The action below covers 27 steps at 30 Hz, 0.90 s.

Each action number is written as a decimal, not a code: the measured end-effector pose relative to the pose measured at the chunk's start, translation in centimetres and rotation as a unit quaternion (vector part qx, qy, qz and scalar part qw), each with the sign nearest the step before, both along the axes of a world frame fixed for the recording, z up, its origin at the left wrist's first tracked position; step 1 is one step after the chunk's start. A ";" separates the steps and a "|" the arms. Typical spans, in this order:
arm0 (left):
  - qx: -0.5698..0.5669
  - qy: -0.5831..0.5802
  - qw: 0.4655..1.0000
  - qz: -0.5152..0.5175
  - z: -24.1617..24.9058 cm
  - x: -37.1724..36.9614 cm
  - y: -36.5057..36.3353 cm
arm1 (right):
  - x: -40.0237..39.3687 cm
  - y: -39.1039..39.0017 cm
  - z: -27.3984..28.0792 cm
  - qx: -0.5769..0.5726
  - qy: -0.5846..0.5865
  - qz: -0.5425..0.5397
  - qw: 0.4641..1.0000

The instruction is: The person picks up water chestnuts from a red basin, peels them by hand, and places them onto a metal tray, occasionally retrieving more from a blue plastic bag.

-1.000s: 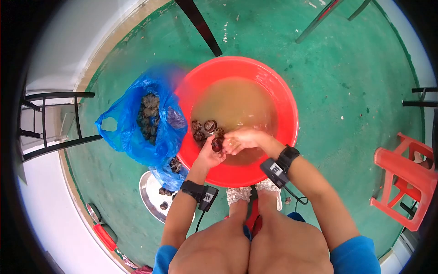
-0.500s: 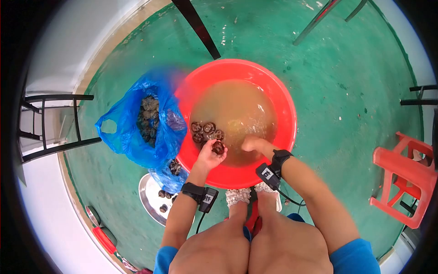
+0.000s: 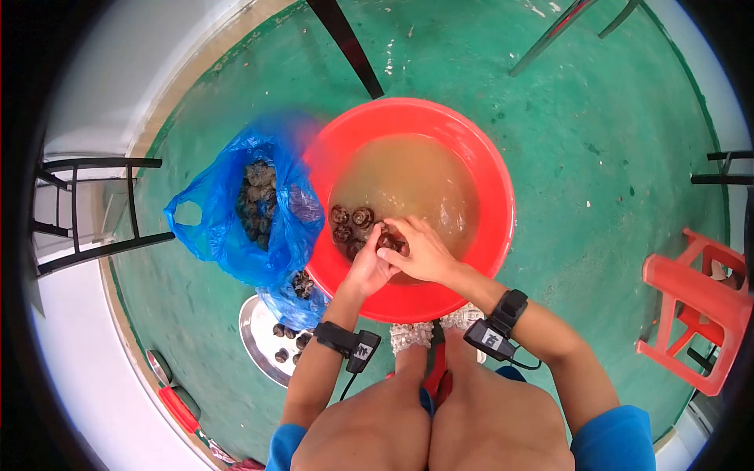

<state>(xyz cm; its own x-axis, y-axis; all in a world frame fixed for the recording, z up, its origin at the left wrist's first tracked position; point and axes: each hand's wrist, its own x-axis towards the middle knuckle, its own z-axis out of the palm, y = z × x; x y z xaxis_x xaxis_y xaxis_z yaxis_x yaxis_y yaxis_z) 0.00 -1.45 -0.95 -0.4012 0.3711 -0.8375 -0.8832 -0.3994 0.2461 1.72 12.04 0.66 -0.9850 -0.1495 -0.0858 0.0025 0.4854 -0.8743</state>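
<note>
A round, dark brown water chestnut (image 3: 387,242), muddy and ringed as far as I can tell, is held over the near left side of a red basin (image 3: 494,177). My left hand (image 3: 371,269) grips it from the left. My right hand (image 3: 422,250) closes on it from the right, thumb and fingers partly covering it. Murky brown water (image 3: 408,177) fills the basin's bottom. Several similar water chestnuts (image 3: 362,217) cluster beside my hands at the water's left edge.
An open blue plastic bag (image 3: 212,228) with muddy grey-brown lumps stands against the basin's left. Below it, a metal tray (image 3: 253,330) carries several dark round pieces. A red plastic stool (image 3: 691,290) is at the right. Dark metal legs (image 3: 345,47) stand beyond the basin.
My right hand has come up out of the water and moved left onto the water chestnut in my left hand. My left hand has shifted slightly right.
</note>
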 end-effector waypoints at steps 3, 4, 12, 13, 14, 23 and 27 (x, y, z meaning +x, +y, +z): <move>0.062 0.086 0.992 -0.063 -0.8 0.3 -0.5 | 0.4 0.0 -0.4 -0.180 -0.145 0.034 0.972; 0.063 0.087 0.992 -0.065 -0.7 0.6 -0.6 | 0.8 0.0 -0.5 -0.180 -0.144 0.032 0.973; -0.119 0.184 0.976 -0.007 0.4 0.3 0.7 | 0.8 -2.4 -0.2 -0.314 -0.157 -0.062 0.934; -0.119 0.172 0.978 -0.006 0.6 0.2 0.7 | 0.8 -2.5 -0.1 -0.309 -0.141 -0.077 0.937; -0.119 0.158 0.980 -0.006 0.8 0.3 0.6 | 0.9 -2.7 -0.1 -0.305 -0.127 -0.093 0.939; -0.079 0.140 0.987 -0.028 2.3 0.4 1.7 | 1.0 -1.7 -2.1 -0.368 -0.250 -0.134 0.886; -0.061 0.137 0.989 -0.022 2.1 0.1 1.4 | 0.8 -1.6 0.2 -0.398 -0.277 -0.128 0.865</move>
